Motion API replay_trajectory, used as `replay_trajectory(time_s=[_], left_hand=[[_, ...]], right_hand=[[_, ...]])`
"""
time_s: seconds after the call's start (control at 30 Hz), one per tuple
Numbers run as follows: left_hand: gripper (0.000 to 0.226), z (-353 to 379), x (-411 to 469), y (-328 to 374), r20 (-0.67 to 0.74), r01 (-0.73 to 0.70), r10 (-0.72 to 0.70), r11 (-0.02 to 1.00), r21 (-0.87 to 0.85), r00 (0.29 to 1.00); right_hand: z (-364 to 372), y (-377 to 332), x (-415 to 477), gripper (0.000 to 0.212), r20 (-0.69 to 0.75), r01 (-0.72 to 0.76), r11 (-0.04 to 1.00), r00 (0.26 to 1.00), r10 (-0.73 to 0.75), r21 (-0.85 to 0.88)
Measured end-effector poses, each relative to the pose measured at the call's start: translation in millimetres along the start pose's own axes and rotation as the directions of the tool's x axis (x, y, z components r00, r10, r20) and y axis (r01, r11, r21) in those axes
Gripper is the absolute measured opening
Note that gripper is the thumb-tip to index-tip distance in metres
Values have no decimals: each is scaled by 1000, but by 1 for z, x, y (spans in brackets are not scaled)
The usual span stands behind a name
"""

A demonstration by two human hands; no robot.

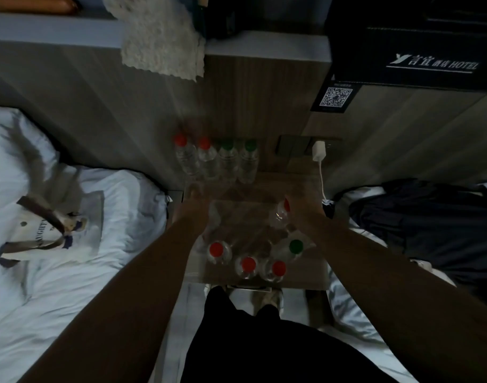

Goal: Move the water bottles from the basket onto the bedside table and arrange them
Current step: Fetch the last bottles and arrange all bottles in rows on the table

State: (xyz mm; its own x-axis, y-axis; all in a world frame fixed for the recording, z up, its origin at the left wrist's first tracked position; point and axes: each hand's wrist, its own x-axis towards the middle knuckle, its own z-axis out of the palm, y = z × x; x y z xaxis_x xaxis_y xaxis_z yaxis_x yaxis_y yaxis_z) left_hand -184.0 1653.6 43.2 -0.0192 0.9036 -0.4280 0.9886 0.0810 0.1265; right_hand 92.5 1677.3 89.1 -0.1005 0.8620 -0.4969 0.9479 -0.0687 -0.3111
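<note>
A clear plastic basket [206, 277] sits at the front of the wooden bedside table [286, 186]. Inside it stand three red-capped water bottles [248, 264] and one green-capped bottle [295, 246]. Along the table's back edge stands a row of bottles, two with red caps [204, 158] and two with green caps [248, 161]. My right hand [300, 217] grips a tilted red-capped bottle [281, 212] above the basket's far right corner. My left hand [191, 203] reaches to the basket's far left corner, below the row. It is blurred, so its grip is unclear.
A white bed with a tote bag [51, 230] lies on the left. Dark clothing [419, 217] covers the bed on the right. A white charger [319, 150] and its cable hang from the wall socket beside the table. A QR card [335, 96] and a black hotel box [413, 45] sit above.
</note>
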Motion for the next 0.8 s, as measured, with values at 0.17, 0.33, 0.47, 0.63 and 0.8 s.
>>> replay_trajectory(time_s=[0.17, 0.33, 0.47, 0.63, 0.8], left_hand=[[23, -15, 7, -5, -9, -29, 28, 998, -61, 1000], [41, -33, 18, -25, -75, -38, 27, 986, -159, 997], [30, -57, 26, -35, -135, -69, 24, 938, -340, 991], [51, -70, 42, -61, -70, -66, 44, 934, -350, 997], [45, -79, 51, -81, -104, -113, 79, 915, -388, 991]], right_hand=[[1, -15, 5, 42, 12, 1, 990, 1000, 1, -141], [-1, -43, 13, 46, 6, 22, 991, 1000, -22, -133], [-2, -74, 26, 38, -24, 51, 997, 998, -53, -54], [6, -121, 44, 45, -36, 69, 997, 997, -68, 24], [13, -157, 72, 50, -57, 73, 997, 996, -71, 31]])
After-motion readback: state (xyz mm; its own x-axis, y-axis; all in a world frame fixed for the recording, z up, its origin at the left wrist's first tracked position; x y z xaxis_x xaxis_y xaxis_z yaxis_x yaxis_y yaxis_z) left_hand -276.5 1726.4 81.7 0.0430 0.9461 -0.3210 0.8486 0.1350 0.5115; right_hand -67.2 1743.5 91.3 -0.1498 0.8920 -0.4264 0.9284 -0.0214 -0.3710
